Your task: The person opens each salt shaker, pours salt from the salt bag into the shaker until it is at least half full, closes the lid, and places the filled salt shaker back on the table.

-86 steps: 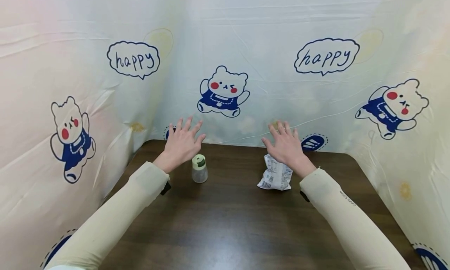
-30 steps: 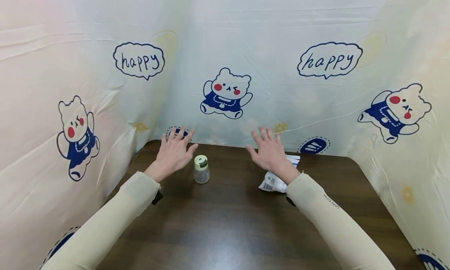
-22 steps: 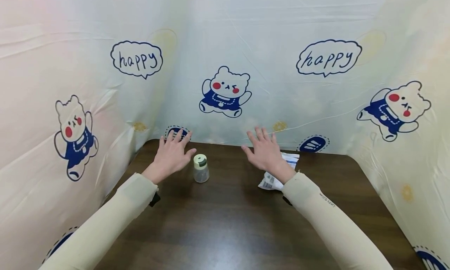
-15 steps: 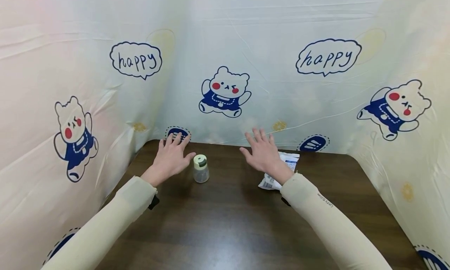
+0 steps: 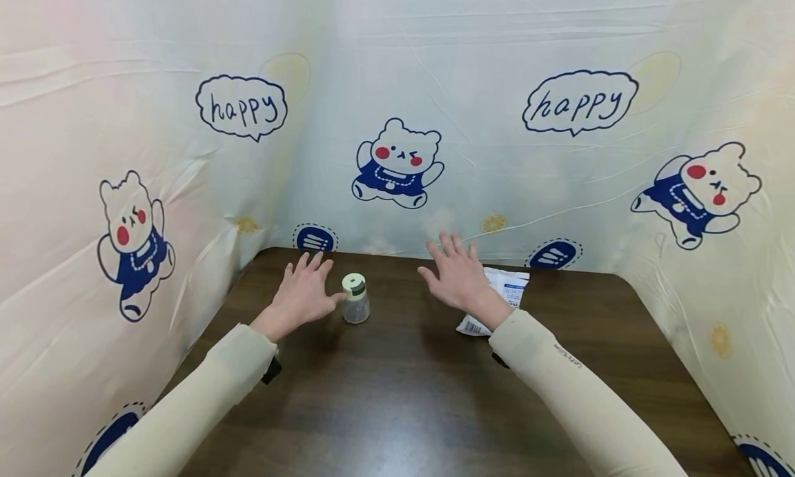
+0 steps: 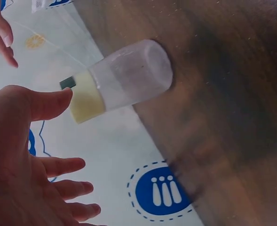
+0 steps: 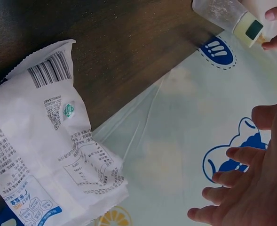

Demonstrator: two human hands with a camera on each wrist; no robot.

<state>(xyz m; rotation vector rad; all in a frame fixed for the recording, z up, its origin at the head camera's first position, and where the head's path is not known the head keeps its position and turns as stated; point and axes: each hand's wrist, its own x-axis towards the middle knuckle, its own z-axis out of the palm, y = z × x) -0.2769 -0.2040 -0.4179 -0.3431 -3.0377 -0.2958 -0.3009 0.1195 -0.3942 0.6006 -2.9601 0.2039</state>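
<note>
A small clear bottle (image 5: 356,309) with a pale green cap stands upright on the dark wooden table (image 5: 373,373). My left hand (image 5: 298,301) hovers just left of it, fingers spread and thumb beside the cap. In the left wrist view, the thumb overlaps the edge of the bottle's (image 6: 129,75) cap; whether it touches I cannot tell. Farther right lies a white printed packet (image 5: 511,289), partly hidden by my right hand (image 5: 459,281) and wrist. That hand is held above the table with its fingers extended. The right wrist view shows the packet (image 7: 44,136) apart from the fingers.
A pale cloth (image 5: 491,49) printed with bears and "happy" bubbles hangs behind the table and along both sides. Its lower part meets the table's back edge. Cream sleeves (image 5: 559,380) cover both forearms.
Both hands have come lower. The left has drawn nearer the bottle cap, while the right has shifted left, so more of the packet shows. Bottle and packet have stayed in place.
</note>
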